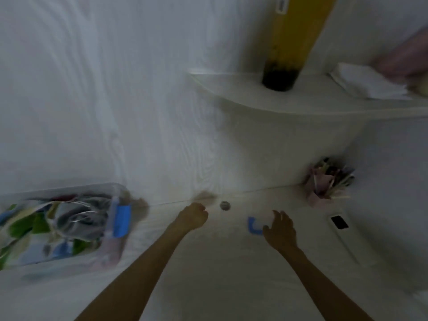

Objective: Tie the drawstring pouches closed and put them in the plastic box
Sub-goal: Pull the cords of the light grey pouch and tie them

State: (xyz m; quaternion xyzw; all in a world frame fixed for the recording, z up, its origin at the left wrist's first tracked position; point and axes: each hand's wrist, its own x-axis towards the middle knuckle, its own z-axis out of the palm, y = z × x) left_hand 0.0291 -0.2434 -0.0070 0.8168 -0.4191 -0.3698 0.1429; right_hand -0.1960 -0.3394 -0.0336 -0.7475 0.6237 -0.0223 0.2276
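The frame is motion-blurred. A clear plastic box (69,188) with a blue latch stands at the left of the white table, and several colourful pouches (41,225) lie inside it. My left hand (193,215) hovers over the table's middle with its fingers curled, and I see nothing in it. My right hand (280,228) has its fingers spread and touches a small white object with a blue edge (254,224). Blur hides what that object is.
A small round grey thing (224,205) lies between my hands near the wall. At the right stand a pink holder of pens (324,184) and a dark phone-like object (339,222). A white shelf (266,98) above carries a yellow and black tube (282,66) and folded white cloth (368,82).
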